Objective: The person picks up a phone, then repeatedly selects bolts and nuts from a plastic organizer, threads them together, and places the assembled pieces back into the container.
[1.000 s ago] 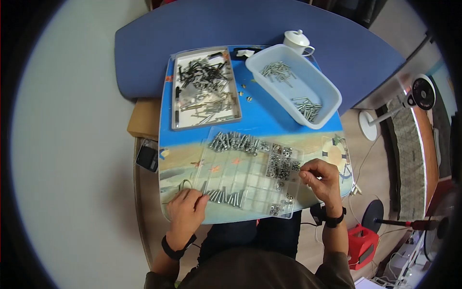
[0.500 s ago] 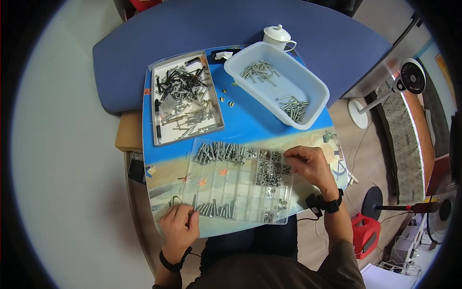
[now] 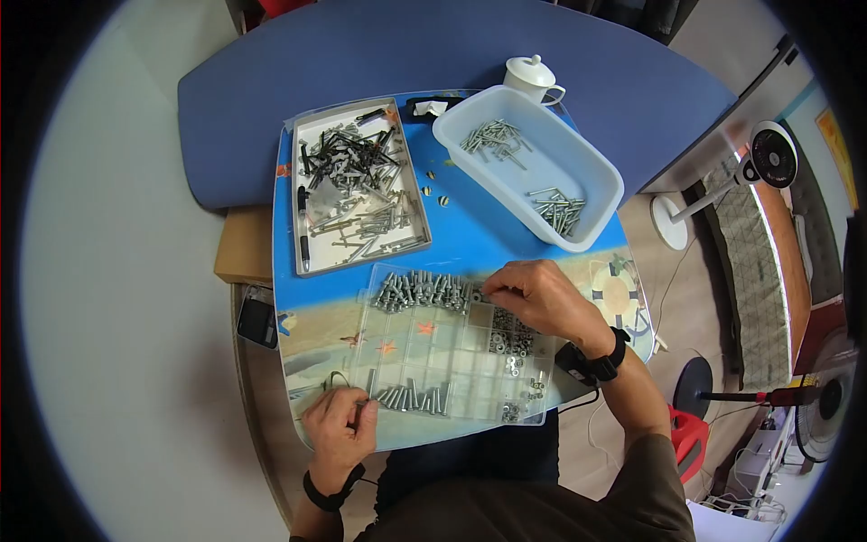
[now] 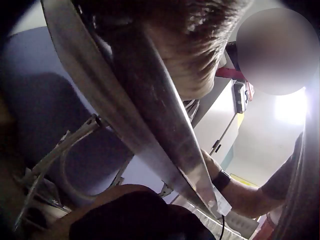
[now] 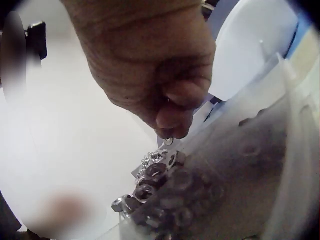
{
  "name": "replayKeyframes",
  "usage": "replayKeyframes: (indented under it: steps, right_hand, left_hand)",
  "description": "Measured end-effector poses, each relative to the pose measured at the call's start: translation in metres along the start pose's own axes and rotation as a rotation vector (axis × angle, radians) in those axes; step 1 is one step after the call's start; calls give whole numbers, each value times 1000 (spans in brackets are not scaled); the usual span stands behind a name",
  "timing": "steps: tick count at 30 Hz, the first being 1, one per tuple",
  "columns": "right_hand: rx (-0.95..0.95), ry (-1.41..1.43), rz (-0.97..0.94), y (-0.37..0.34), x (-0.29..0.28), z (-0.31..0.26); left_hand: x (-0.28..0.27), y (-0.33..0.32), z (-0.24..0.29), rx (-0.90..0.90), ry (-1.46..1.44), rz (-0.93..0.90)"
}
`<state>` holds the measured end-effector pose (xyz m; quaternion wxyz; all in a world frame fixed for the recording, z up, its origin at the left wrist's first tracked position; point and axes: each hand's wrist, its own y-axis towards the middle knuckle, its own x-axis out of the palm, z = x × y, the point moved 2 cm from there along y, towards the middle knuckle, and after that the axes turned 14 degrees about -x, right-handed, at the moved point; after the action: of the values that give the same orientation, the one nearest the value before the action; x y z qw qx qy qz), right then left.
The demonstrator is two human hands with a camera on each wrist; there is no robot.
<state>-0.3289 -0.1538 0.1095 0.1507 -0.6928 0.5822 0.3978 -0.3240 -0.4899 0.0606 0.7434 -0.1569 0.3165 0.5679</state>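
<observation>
A clear compartment organizer [image 3: 467,363] lies near the table's front edge. Bolts [image 3: 420,291] crowd its far compartments, more screws [image 3: 417,398] lie along its near side, and small nuts [image 3: 513,343] fill cells at the right. Over the far row, my right hand [image 3: 546,294] pinches a small shiny metal ring [image 5: 169,141] between thumb and fingertips. Hex nuts [image 5: 156,171] sit just below it in the right wrist view. My left hand [image 3: 339,426] rests at the organizer's near left corner, fingers bent; I cannot tell if it holds something. Long grey bands [image 4: 130,110] cross the left wrist view.
Behind the organizer, a shallow white tray [image 3: 425,242] holds black and silver screws and a pen [image 3: 303,253]. A pale plastic tub [image 3: 533,172] with two piles of screws stands to its right. A lidded white mug [image 3: 531,78] stands behind the tub.
My right hand has moved left from the organizer's right side to above its far row of compartments. The left hand stays by the near left corner. The head view has shifted.
</observation>
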Motion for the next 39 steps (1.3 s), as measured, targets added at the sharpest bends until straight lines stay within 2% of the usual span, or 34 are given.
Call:
replayKeyframes:
  steps: [6, 13, 15, 17, 21, 25, 29, 36, 39]
  right_hand:
    - [8, -26, 21, 3, 1, 3]
    - [21, 52, -46, 13, -1, -22]
    - [-64, -32, -115, 23, 3, -31]
    - [-90, -59, -129, 32, 6, -33]
    - [-149, -189, -182, 53, 15, -37]
    - [-190, -222, -258, 66, 27, -38]
    - [-238, -246, -234, 71, 36, -39]
    - [-183, -222, -185, 63, 26, -38]
    - [-224, -240, -179, 62, 25, -36]
  left_hand:
    - [1, -2, -8, -42, -99, -1]
    - [-3, 1, -5, -35, -182, -13]
    - [-3, 0, -5, -41, -196, -15]
    - [-4, -1, -7, -105, -216, -17]
    - [-3, -1, -9, -97, -246, 13]
    - [-2, 1, -3, -22, -60, 10]
    - [-1, 0, -2, 14, 29, 29]
    - [1, -6, -2, -23, 37, 0]
    - [2, -6, -9, 15, -25, 14]
